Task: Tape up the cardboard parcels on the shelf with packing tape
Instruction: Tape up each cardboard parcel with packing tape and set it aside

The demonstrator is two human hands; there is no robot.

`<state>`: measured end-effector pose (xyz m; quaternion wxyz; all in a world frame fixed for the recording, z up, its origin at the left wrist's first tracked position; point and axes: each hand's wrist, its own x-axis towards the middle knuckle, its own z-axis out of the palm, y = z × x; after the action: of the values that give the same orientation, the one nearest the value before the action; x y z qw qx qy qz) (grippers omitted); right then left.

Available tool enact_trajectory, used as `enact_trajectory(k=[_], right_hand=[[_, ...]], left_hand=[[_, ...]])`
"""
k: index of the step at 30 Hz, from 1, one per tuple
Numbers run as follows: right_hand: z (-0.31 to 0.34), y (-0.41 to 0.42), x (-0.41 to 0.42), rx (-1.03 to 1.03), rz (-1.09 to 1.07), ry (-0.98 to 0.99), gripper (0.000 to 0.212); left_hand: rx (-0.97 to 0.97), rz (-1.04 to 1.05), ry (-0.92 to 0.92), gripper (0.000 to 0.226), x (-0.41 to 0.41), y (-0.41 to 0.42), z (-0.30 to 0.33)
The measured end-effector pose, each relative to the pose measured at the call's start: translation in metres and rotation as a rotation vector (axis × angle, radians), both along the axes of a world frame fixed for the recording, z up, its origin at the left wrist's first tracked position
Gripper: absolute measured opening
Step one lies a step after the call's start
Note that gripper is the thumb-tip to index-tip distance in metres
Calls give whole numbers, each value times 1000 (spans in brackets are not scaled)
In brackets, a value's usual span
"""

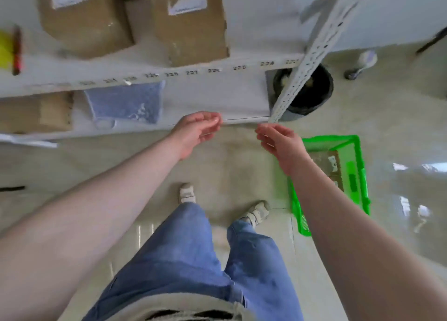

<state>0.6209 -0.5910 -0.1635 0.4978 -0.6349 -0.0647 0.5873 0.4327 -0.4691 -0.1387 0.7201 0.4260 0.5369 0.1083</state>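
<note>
Two brown cardboard parcels with white labels stand on the upper shelf, one at the left and one in the middle. My left hand and my right hand hover side by side in front of the lower shelf's edge, well below the parcels. The fingers of both are loosely curled and point toward each other. Nothing shows in either hand. A blurred yellow and red object lies at the shelf's far left.
On the lower shelf are a flat cardboard box and a bluish bubble-wrap bag. A perforated shelf upright slants down at the right, a black bin behind it. A green crate sits on the floor by my right foot.
</note>
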Motion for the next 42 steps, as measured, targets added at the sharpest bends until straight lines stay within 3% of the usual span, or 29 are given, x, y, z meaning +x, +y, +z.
enact_trajectory(k=[6, 9, 15, 19, 22, 27, 36, 42], right_hand=[[45, 103, -109, 93, 297, 2, 5], [73, 144, -174, 170, 338, 41, 14], [123, 209, -297, 276, 441, 66, 7], [145, 252, -349, 260, 356, 37, 7], [154, 286, -373, 223, 305, 16, 4], [162, 349, -399, 185, 189, -16, 15], [174, 455, -408, 87, 31, -84, 23], [177, 502, -382, 77, -113, -363, 42]], left_hand=[[36, 213, -78, 15, -134, 50, 29], [65, 252, -136, 16, -211, 73, 49], [188, 430, -251, 19, -345, 125, 97], [235, 520, -289, 20, -392, 156, 114], [233, 640, -297, 17, -407, 181, 120], [205, 784, -272, 8, -407, 232, 128], [237, 720, -215, 9, -388, 346, 162], [245, 599, -184, 1, -362, 402, 164]])
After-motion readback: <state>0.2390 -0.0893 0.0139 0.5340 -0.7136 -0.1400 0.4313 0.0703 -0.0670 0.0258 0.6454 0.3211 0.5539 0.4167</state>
